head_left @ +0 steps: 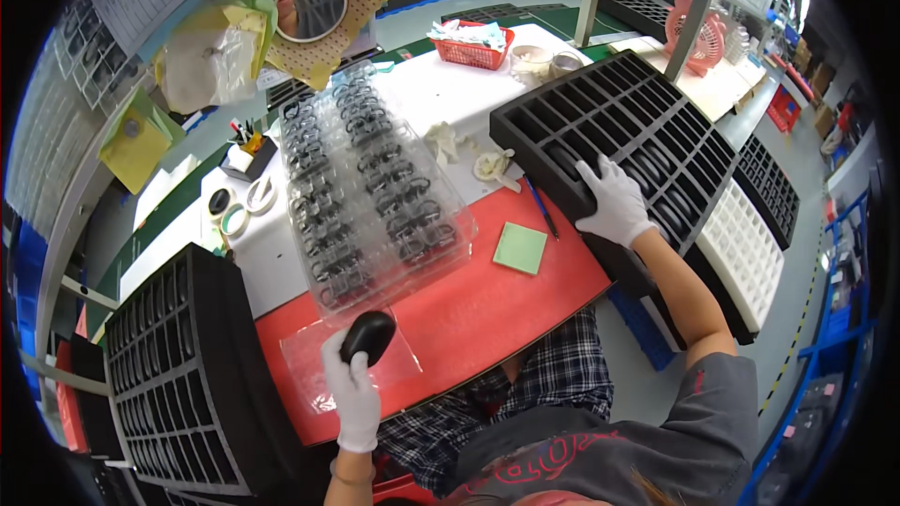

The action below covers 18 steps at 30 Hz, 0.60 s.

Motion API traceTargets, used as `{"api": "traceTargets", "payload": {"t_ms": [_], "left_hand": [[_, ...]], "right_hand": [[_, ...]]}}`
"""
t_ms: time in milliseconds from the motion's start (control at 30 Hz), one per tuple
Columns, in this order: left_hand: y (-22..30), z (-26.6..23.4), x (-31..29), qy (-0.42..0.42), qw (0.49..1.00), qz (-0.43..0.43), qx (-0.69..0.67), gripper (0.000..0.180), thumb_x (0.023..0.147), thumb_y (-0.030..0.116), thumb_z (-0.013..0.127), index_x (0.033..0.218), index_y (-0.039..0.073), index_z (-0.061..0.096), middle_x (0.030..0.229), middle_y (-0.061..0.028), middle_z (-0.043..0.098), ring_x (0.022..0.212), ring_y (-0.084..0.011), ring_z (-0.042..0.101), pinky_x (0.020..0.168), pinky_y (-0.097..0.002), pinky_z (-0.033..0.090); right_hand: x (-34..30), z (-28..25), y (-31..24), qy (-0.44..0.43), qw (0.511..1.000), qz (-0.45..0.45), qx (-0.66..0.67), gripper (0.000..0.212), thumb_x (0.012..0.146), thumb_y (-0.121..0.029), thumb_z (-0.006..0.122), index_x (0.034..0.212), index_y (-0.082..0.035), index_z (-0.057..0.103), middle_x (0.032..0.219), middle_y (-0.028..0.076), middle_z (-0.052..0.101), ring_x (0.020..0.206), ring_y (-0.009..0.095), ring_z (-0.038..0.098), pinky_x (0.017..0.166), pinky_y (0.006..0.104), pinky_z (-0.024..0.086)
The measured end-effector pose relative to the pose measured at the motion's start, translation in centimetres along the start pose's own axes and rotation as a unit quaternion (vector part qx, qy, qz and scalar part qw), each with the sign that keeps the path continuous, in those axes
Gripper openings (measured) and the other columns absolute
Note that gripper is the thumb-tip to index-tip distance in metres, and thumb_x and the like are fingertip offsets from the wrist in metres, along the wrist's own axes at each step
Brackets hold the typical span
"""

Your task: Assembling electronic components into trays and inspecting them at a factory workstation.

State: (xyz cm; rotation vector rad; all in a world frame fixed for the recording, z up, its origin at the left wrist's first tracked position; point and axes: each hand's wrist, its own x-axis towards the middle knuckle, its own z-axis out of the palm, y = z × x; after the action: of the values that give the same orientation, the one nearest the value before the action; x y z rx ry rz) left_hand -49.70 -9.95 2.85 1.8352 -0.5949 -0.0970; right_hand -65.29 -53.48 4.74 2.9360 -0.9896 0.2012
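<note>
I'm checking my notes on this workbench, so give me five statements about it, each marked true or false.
1. The left hand holds a black rounded piece. True.
2. The right hand rests on the green paper pad. False: it is at the large black tray.
3. The green paper pad lies on the red mat. True.
4. The red basket stands on the red mat. False: it stands beyond the mat, on a white surface.
5. Both hands wear white gloves. True.

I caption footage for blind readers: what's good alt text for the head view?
A white-gloved left hand holds a rounded black object above a red surface, while the gloved right hand is at a black compartment tray. Beyond the object lies a clear tray of dark parts.
</note>
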Motion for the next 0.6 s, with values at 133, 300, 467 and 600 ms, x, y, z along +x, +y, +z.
{"api": "traceTargets", "payload": {"t_ms": [133, 300, 467, 600], "left_hand": [[-0.5, 3.7, 1.2, -0.050, 0.996, 0.016, -0.076, 0.031, 0.099, 0.001, 0.049, 0.130, -0.001, 0.051, 0.116, -0.0137, 0.059, 0.108, -0.0223, 0.057, 0.098, -0.0334, 0.044], [-0.2, 5.2, -0.3, -0.072, 0.990, -0.002, -0.119, 0.029, 0.102, 0.006, 0.050, 0.130, -0.001, 0.051, 0.119, -0.0149, 0.060, 0.112, -0.0226, 0.057, 0.101, -0.0342, 0.044], [-2.3, 5.4, -2.8, -0.091, 0.985, -0.083, -0.118, 0.031, 0.106, 0.013, 0.048, 0.133, -0.002, 0.051, 0.125, -0.0159, 0.060, 0.117, -0.0243, 0.057, 0.105, -0.0356, 0.043], [-3.3, 5.1, -4.2, -0.076, 0.981, -0.134, -0.120, 0.032, 0.106, 0.016, 0.048, 0.132, -0.003, 0.052, 0.123, -0.0148, 0.061, 0.117, -0.0228, 0.056, 0.105, -0.0346, 0.042]], "right_hand": [[1.7, 2.3, -0.5, 0.121, 0.991, -0.038, 0.036, 0.079, 0.063, -0.017, 0.076, 0.139, -0.008, 0.057, 0.124, 0.019, 0.063, 0.117, 0.042, 0.055, 0.100, 0.0472, 0.049], [3.7, 2.3, -0.8, 0.061, 0.998, -0.007, 0.034, 0.086, 0.058, -0.019, 0.081, 0.141, -0.010, 0.058, 0.118, 0.017, 0.063, 0.113, 0.039, 0.054, 0.099, 0.0435, 0.049], [5.9, 3.3, -0.8, 0.099, 0.992, -0.010, 0.074, 0.085, 0.058, -0.020, 0.082, 0.139, -0.010, 0.061, 0.112, 0.017, 0.064, 0.111, 0.038, 0.056, 0.096, 0.0424, 0.050], [6.5, 3.8, -1.7, 0.129, 0.987, -0.013, 0.097, 0.083, 0.056, -0.018, 0.081, 0.137, -0.010, 0.062, 0.110, 0.018, 0.063, 0.109, 0.039, 0.055, 0.096, 0.0426, 0.050]]}}
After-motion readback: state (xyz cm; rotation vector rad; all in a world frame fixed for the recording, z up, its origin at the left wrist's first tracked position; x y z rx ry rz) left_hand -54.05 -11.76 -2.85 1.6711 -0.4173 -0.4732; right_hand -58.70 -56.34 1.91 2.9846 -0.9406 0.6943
